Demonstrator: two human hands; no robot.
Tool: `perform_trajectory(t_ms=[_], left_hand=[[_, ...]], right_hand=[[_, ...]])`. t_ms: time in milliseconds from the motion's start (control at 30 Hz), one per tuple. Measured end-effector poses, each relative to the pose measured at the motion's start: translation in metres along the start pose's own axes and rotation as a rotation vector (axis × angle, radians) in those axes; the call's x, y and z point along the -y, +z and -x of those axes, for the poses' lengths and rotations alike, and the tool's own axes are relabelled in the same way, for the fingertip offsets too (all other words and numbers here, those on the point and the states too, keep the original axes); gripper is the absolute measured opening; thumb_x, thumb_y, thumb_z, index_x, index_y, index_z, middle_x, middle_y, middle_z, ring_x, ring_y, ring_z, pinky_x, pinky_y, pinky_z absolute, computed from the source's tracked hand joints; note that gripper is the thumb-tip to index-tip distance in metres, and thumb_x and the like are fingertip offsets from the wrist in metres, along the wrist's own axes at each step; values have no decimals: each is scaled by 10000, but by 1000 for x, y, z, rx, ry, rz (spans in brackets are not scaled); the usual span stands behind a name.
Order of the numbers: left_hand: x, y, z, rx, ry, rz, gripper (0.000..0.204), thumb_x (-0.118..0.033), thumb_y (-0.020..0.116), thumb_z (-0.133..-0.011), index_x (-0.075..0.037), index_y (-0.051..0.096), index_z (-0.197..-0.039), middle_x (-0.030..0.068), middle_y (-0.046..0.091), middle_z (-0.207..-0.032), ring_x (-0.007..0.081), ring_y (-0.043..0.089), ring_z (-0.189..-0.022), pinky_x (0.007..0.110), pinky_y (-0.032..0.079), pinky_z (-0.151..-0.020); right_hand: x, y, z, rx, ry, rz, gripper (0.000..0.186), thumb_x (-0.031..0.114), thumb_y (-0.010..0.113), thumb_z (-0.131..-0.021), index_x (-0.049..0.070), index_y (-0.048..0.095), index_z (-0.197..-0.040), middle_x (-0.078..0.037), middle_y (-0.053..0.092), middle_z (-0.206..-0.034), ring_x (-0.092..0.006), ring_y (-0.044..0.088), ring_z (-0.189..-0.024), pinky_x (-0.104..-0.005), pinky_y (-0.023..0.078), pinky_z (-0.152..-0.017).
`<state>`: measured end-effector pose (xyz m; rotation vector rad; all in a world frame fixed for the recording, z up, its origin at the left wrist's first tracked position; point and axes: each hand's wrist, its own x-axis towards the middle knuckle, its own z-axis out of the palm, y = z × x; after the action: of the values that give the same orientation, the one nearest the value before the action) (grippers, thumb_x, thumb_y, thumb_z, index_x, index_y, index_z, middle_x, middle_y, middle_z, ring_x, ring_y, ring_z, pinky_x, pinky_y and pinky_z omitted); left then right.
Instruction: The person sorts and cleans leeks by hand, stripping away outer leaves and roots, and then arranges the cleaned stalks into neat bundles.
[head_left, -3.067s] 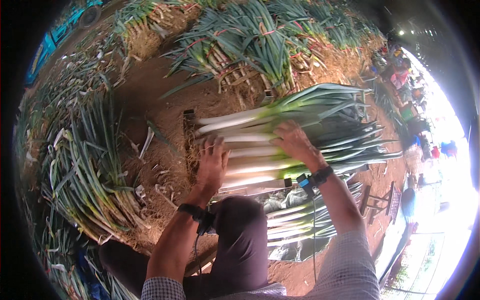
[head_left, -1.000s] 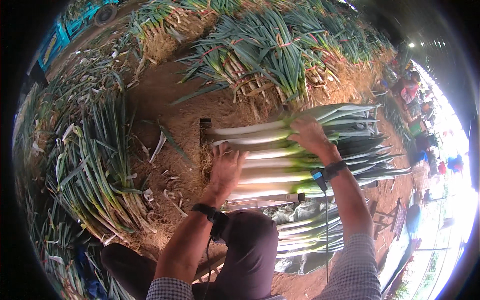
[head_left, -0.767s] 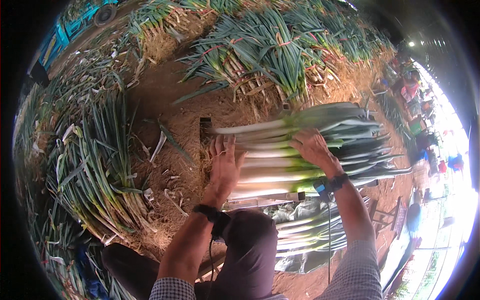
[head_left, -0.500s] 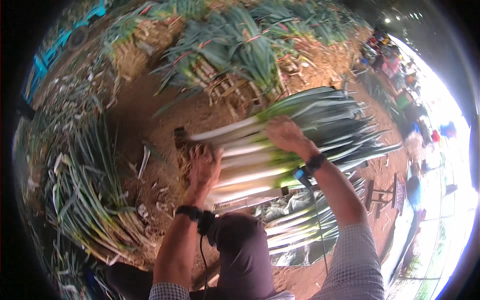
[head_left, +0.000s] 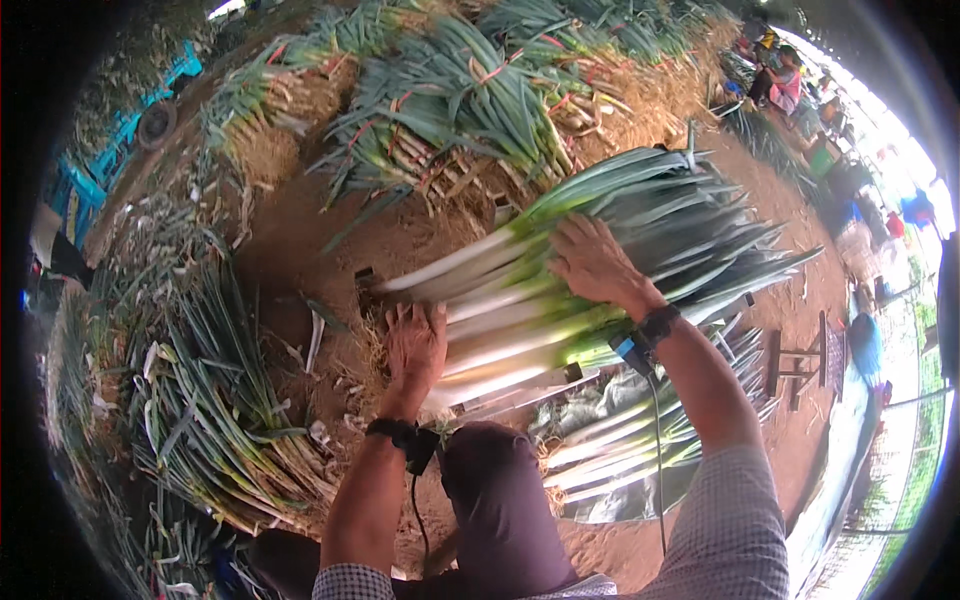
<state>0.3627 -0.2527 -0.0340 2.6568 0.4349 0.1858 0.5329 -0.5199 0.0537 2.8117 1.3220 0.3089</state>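
A wide layer of leeks (head_left: 500, 325) lies side by side in front of me on a low stand, white ends to the left and dark green leaves to the right. My left hand (head_left: 415, 348) rests at the white ends, fingers stretched out against them. Across the green part lies my right hand (head_left: 600, 265), palm down with its fingers extended over the leaves. Neither hand grips a stalk that I can make out. Both wrists wear dark bands with small devices and cables.
Tied bundles of leeks (head_left: 440, 125) stand beyond the layer. A loose heap of leeks (head_left: 220, 400) lies at left. More leeks (head_left: 620, 455) rest on a grey sheet near my knee. A small wooden stool (head_left: 800, 360) stands at right. Far right sits a person (head_left: 785, 80).
My right hand has shifted a little toward the leaf ends of the leeks. My left hand stays at the white ends. The whole view has tilted slightly.
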Motion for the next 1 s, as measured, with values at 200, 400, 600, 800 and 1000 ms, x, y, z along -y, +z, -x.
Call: perform_trajectory(t_ms=[200, 400, 600, 800, 1000], left_hand=[[9, 12, 0, 67, -107, 31, 763, -564, 231, -997, 71, 408, -1384, 322, 332, -1465, 462, 250, -1395, 502, 179, -1175], [-16, 1, 5, 82, -189, 39, 745, -554, 234, -1002, 54, 387, -1405, 318, 297, -1486, 467, 230, -1401, 502, 167, -1180], [7, 3, 7, 77, -178, 38, 696, -512, 250, -1012, 51, 390, -1397, 320, 322, -1468, 471, 242, -1394, 510, 154, -1183], [-6, 2, 4, 82, 34, 91, 596, -421, 295, -1014, 55, 453, -1335, 271, 485, -1362, 403, 389, -1322, 539, 186, -1163], [34, 3, 13, 39, 79, 112, 684, -538, 351, -997, -29, 329, -1454, 240, 280, -1513, 380, 194, -1436, 510, 165, -1182]], right_hand=[[11, -4, -10, -12, -115, 45, 463, 420, 479, -943, 35, 638, -1146, -128, 564, -1225, -289, 456, -1222, -462, 338, -1030], [13, 14, -20, -132, -226, 48, 299, 355, 528, -919, 152, 679, -1077, -101, 606, -1152, -291, 494, -1192, -469, 346, -1014], [38, 1, -38, 276, -251, 166, 296, 352, 535, -912, 170, 692, -1085, -115, 581, -1267, -317, 457, -1272, -521, 262, -1110], [24, 24, -10, 193, -152, 171, 344, 289, 512, -921, 161, 633, -1217, -135, 539, -1321, -344, 407, -1314, -552, 199, -1146], [64, 19, -20, 318, -76, 49, 574, 359, 428, -977, -14, 391, -1412, -208, 382, -1478, -362, 271, -1416, -521, 130, -1177]])
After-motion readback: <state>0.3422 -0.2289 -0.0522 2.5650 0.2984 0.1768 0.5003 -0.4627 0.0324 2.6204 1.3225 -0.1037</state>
